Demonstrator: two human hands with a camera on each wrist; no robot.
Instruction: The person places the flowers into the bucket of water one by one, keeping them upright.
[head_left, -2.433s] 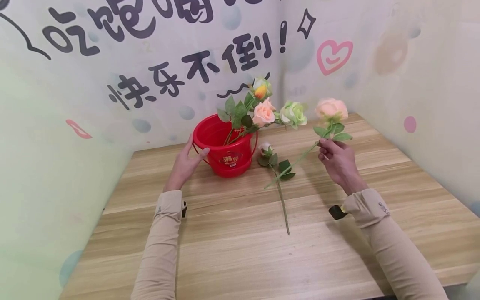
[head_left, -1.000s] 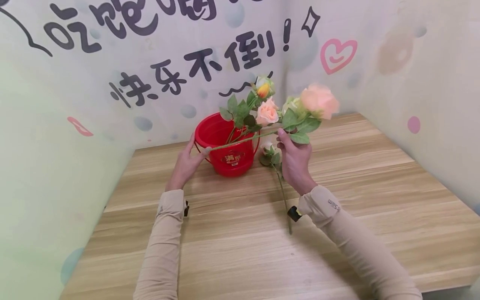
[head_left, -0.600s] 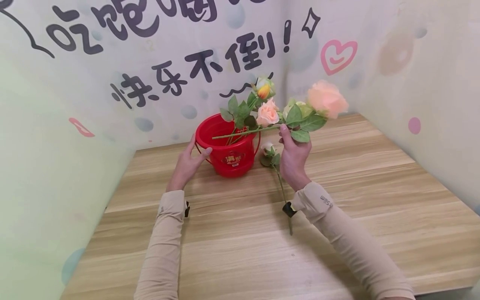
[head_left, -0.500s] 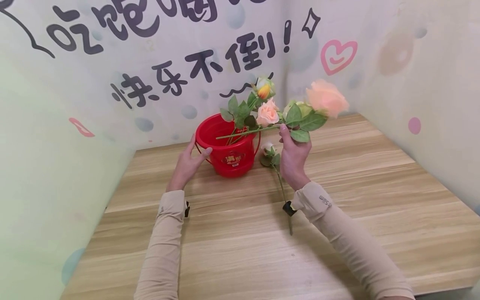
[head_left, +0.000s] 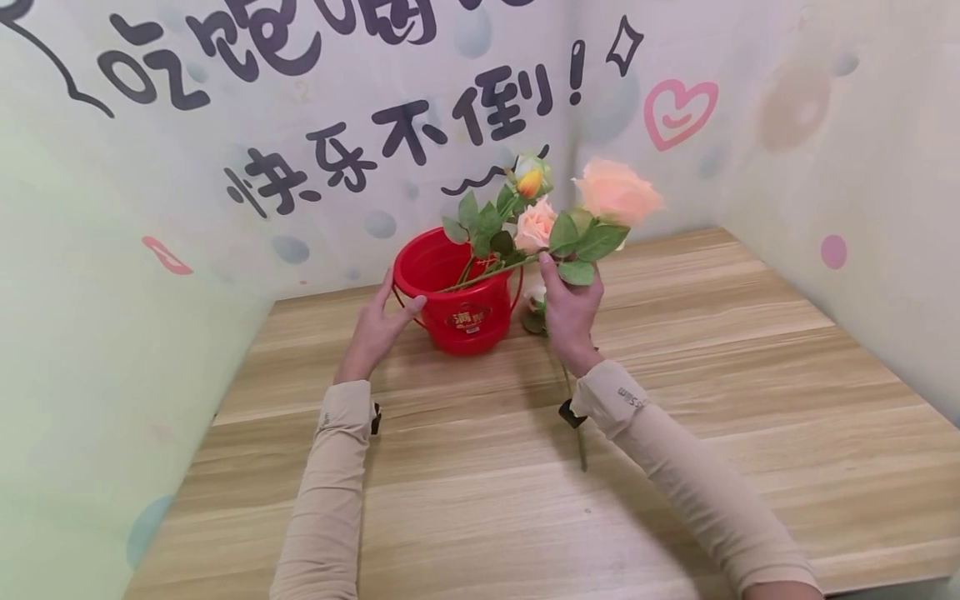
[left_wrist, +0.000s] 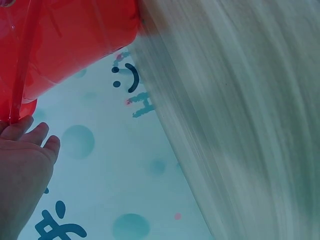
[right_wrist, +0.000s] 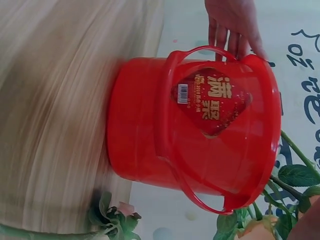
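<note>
The red bucket stands upright on the table. My left hand steadies its left side, thumb on the front near the rim; the right wrist view shows the other fingers of this left hand fairly straight along the bucket. My right hand pinches a large peach rose just below its leaves. The rose's stem slants left, its lower end over or inside the bucket's mouth; I cannot tell which. Several flowers lean in the bucket, among them a smaller peach rose and an orange-yellow bud.
A white rose lies on the wooden table, its stem pointing toward me; my right hand and wrist partly cover it. A pale green rose is mostly hidden behind the held rose's leaves. Printed walls stand behind and beside the table.
My right hand has carried the peach rose leftward from the table's right side, bringing the stem's end to the bucket's mouth. My left hand stays at the bucket.
</note>
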